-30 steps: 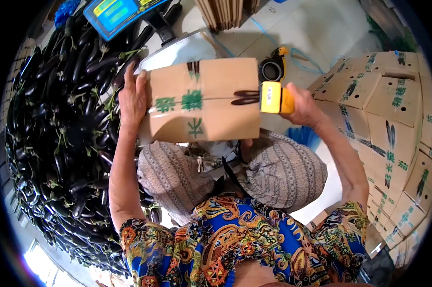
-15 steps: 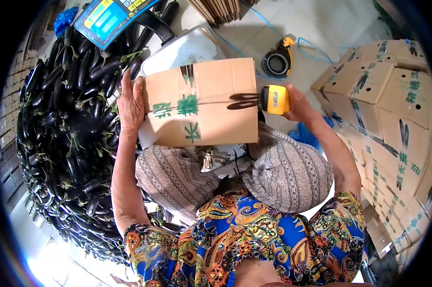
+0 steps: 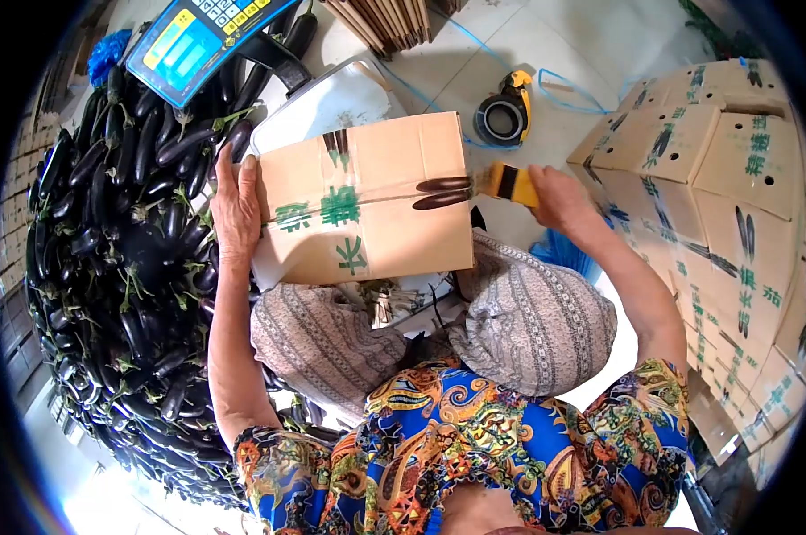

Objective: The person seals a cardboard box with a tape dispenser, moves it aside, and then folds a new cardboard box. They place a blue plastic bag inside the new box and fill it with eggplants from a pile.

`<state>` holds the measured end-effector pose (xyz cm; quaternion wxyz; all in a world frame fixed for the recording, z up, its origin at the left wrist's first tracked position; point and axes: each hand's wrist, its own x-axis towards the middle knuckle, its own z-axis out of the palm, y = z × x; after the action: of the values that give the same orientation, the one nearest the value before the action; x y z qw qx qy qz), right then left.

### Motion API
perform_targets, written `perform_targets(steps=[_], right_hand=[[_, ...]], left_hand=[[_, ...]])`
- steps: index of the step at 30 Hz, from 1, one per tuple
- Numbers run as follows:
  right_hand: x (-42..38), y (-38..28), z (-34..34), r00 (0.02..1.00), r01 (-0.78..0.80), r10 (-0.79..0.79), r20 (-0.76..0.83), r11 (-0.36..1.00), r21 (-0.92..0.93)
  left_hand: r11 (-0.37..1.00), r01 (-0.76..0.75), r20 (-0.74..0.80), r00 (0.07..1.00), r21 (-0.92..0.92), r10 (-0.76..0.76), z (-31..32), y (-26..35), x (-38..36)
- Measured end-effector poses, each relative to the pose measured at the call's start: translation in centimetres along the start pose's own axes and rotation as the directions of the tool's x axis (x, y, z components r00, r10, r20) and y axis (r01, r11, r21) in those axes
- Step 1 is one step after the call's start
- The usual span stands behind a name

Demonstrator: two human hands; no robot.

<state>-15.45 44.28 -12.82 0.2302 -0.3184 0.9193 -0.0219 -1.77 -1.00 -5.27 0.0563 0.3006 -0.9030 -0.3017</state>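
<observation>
A closed cardboard box point(image 3: 403, 227) with green lettering and printed eggplants lies in front of me, above my knees, partly over the scale's pale platform. Clear tape runs along its middle seam. My left hand point(image 3: 236, 209) rests against the box's left end, with its fingers stretched out and apart. In my right hand point(image 3: 559, 201) is a yellow tape dispenser point(image 3: 513, 185), just off the box's right end, its dark-banded front tilted toward the box. A strip of tape seems to span the small gap, though blur makes this hard to tell.
A heap of eggplants point(image 3: 144, 312) fills the left side. The scale's blue display point(image 3: 184, 53) stands at upper left, beside its platform point(image 3: 331, 98). A second tape dispenser point(image 3: 503, 118) and blue strapping point(image 3: 572, 105) lie on the floor. Stacked boxes point(image 3: 688, 192) rise at right.
My right hand has turned the tape dispenser, tipping its front and bringing it slightly closer to the box end. The view has shifted a little; my left hand stays at the box.
</observation>
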Motion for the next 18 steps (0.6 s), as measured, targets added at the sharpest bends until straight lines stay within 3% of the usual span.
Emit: perform_targets(steps=[2, 4, 5, 6, 7, 8, 10, 12, 15, 16, 17, 18], right_hand=[[2.4, -4.6, -1.2, 0.99, -0.074, 0.083, 0.113, 0.994, -0.079], [5.4, -7.0, 1.0, 0.989, 0.142, -0.141, 0.04, 0.989, -0.031], [5.3, -7.3, 1.9, 0.92, 0.334, -0.383, -0.077, 0.873, -0.357], [5.5, -7.9, 2.5, 0.777, 0.414, -0.621, -0.106, 0.629, -0.658], [6.1, -7.6, 2.7, 0.835, 0.395, -0.545, -0.081, 0.695, -0.601], [6.8, -7.4, 3.2, 0.941, 0.327, -0.338, 0.015, 0.895, -0.304], [6.7, -4.8, 3.9, 0.978, 0.185, -0.167, 0.127, 0.971, -0.153], [5.7, -2.2, 2.6, 0.956, 0.057, -0.031, 0.292, 0.995, -0.08], [3.7, 0.3, 2.5, 0.908, -0.1, 0.105, 0.406, 0.994, -0.033], [3.2, 1.0, 3.0, 0.897, -0.139, 0.138, 0.421, 0.99, -0.029], [3.0, 1.4, 4.4, 0.956, -0.185, 0.104, 0.273, 0.939, 0.291], [2.9, -0.2, 2.9, 0.99, -0.134, 0.078, 0.119, 0.797, 0.589]], left_hand=[[1.0, -0.009, -0.003, 1.0, -0.012, 0.009, 0.1, 0.0, 0.0], [1.0, -0.019, -0.011, 1.0, -0.004, 0.019, 0.4, -0.3, -0.1], [1.0, -0.027, -0.022, 0.999, 0.001, 0.027, 0.5, -0.5, 0.1], [0.999, -0.04, -0.027, 0.999, 0.012, 0.04, 0.5, -0.4, 0.1], [0.999, -0.041, -0.028, 0.999, 0.012, 0.041, 0.2, -0.5, 0.3], [0.999, -0.033, -0.021, 0.999, 0.01, 0.033, 0.3, -0.4, -0.1], [0.999, 0.01, 0.02, 1.0, -0.051, -0.009, 0.2, 0.0, 0.0], [0.993, 0.051, 0.077, 0.996, -0.107, -0.043, 0.1, 0.3, 0.1], [0.899, 0.066, 0.16, 0.987, -0.433, 0.005, 0.6, -0.7, 0.0], [0.76, 0.225, 0.276, 0.959, -0.609, -0.063, 0.0, 0.1, -0.1], [0.723, 0.221, 0.276, 0.96, -0.654, -0.044, -0.1, 0.1, -0.2], [0.682, 0.221, 0.276, 0.961, -0.697, -0.029, -0.1, 0.0, -0.4]])
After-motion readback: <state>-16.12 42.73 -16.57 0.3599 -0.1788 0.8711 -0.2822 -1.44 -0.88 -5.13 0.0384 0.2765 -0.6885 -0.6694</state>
